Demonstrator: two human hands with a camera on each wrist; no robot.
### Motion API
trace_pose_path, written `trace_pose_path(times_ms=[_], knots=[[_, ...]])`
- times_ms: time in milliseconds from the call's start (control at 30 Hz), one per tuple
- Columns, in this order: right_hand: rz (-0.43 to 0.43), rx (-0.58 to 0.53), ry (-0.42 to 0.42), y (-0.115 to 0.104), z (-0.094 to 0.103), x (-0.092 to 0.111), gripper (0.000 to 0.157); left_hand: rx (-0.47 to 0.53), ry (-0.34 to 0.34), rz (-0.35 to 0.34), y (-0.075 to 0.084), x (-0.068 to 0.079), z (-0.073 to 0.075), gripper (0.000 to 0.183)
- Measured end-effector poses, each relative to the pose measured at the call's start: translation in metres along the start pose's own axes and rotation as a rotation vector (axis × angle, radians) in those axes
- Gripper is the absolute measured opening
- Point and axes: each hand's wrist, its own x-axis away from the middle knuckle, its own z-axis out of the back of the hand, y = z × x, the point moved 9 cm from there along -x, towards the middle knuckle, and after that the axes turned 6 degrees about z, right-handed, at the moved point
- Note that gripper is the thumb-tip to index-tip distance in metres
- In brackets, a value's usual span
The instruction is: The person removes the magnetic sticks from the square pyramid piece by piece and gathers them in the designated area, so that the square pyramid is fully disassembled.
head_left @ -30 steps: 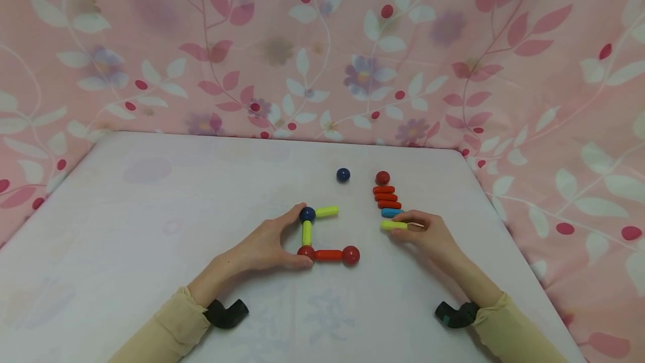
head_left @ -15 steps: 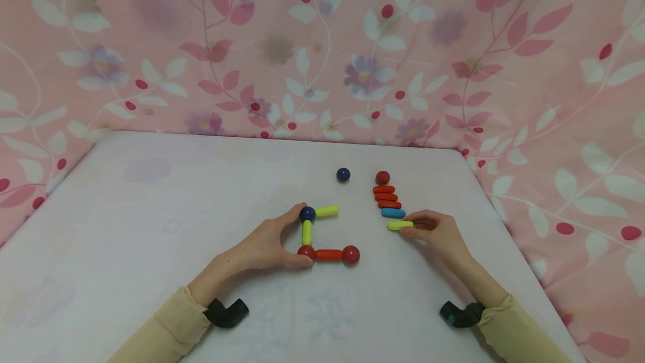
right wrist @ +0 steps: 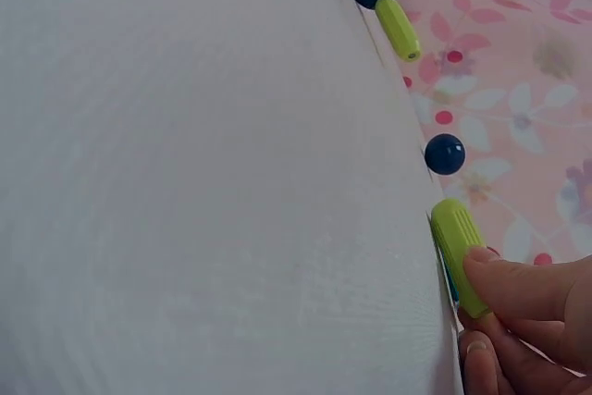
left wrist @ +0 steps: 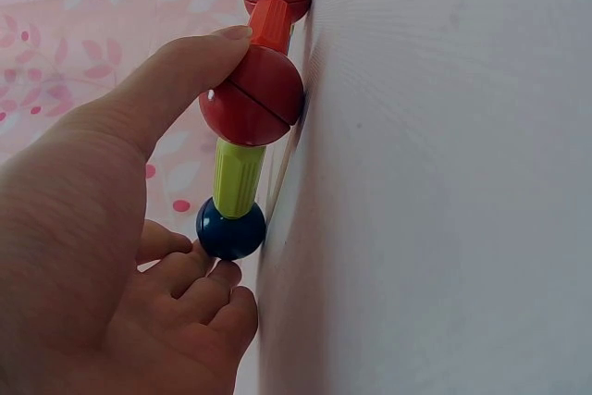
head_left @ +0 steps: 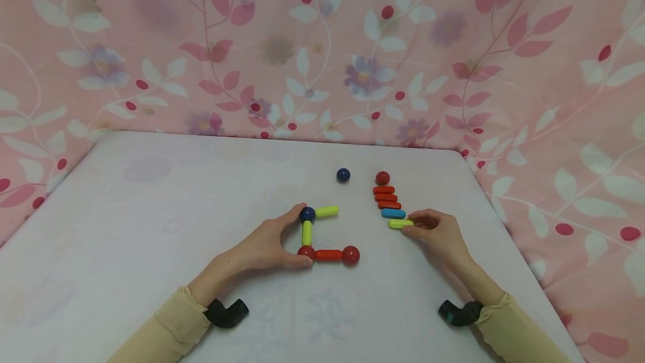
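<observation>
My left hand [head_left: 264, 244] holds a joined ball-and-stick toy piece between thumb and fingers. In the left wrist view, the thumb lies on its red corner ball [left wrist: 254, 99] and the fingertips meet its dark blue ball [left wrist: 231, 230]. A yellow-green stick [head_left: 307, 233] links these balls. Another yellow-green stick [head_left: 327, 212] points right from the blue ball, and a red stick [head_left: 328, 255] runs to a second red ball [head_left: 351, 255]. My right hand [head_left: 437, 233] pinches the right end of a separate yellow-green stick [head_left: 398, 223], just in front of a blue stick [head_left: 393, 213].
Behind the blue stick, several red sticks [head_left: 386, 197] lie in a column, with a loose red ball [head_left: 383, 177] at its far end. A loose dark blue ball [head_left: 343, 175] sits to their left. The white table [head_left: 151, 212] ends at a pink floral cloth [head_left: 312, 71].
The right hand has shifted slightly right with its yellow-green stick, uncovering the end of the blue stick, then moved a touch back toward it. The left hand and joined piece stay put.
</observation>
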Motion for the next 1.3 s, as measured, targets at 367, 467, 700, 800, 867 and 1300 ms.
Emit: trace_pose_path(times_ms=[367, 467, 700, 800, 867, 1300], knots=[[0.018, -0.038, 0.006, 0.002, -0.001, -0.002, 0.045, 0.0, 0.002, 0.01, 0.0, 0.0, 0.001, 0.111], [0.024, -0.044, 0.009, 0.002, -0.001, -0.003, 0.043, -0.003, 0.004, 0.012, 0.0, 0.0, 0.001, 0.111], [0.028, -0.039, 0.015, -0.001, 0.0, -0.002, 0.04, -0.003, 0.006, 0.01, 0.001, 0.001, 0.001, 0.111], [0.018, -0.033, 0.013, -0.002, 0.001, -0.001, 0.04, -0.003, 0.004, 0.01, 0.001, 0.001, 0.001, 0.111], [0.009, -0.028, 0.01, -0.001, 0.001, -0.001, 0.041, -0.002, 0.003, 0.011, 0.001, 0.001, 0.001, 0.111], [0.051, -0.08, 0.087, -0.019, 0.008, 0.006, 0.05, 0.013, -0.004, 0.023, 0.0, 0.001, 0.0, 0.111]])
